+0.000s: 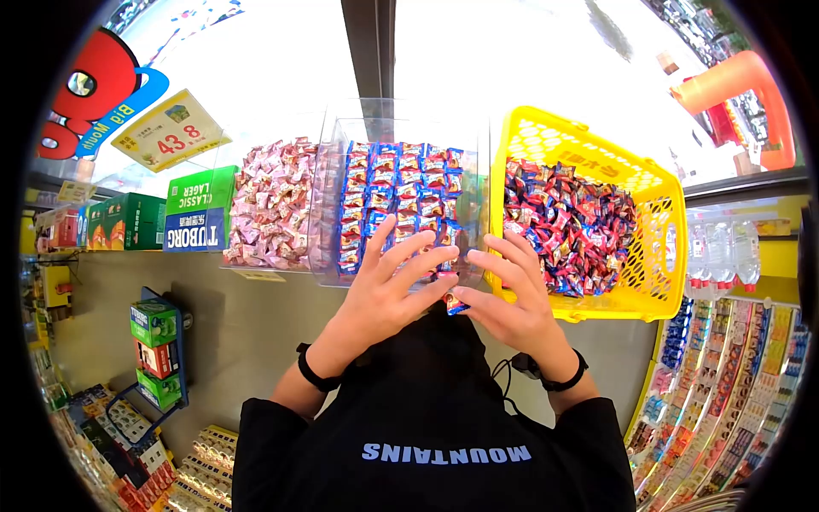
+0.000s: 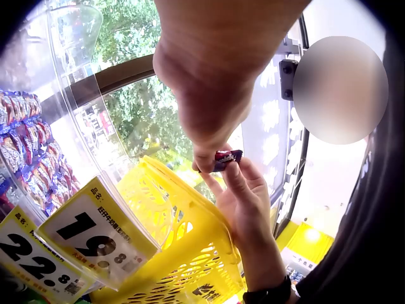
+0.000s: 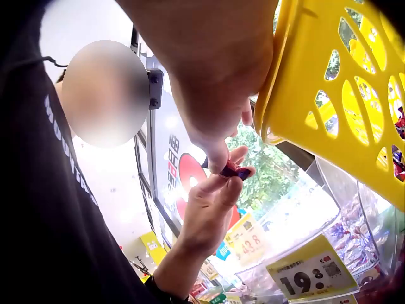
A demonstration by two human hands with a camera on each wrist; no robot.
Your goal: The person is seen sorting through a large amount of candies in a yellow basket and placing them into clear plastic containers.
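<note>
A small candy in a red and blue wrapper (image 1: 455, 302) is pinched between the fingertips of both hands, in front of the gap between the clear bin and the basket. My left hand (image 1: 388, 286) holds its left end, its other fingers spread over the bin's front. From the other side my right hand (image 1: 518, 294) pinches it with thumb and finger, beside the basket's left edge. Rows of similar blue-wrapped candies line the clear bin (image 1: 474, 136). More loose candies (image 1: 567, 226) heap inside the yellow basket (image 1: 648, 309). Both wrist views show the candy (image 2: 228, 159) between the two hands.
Left of the bin, pink-wrapped candies (image 1: 273, 205) fill another clear container. Beyond them stand a green beer box (image 1: 200, 209) and a price sign (image 1: 171, 130). More price cards (image 2: 98, 233) hang at the front. Snack shelves (image 1: 725, 384) curve round on the right.
</note>
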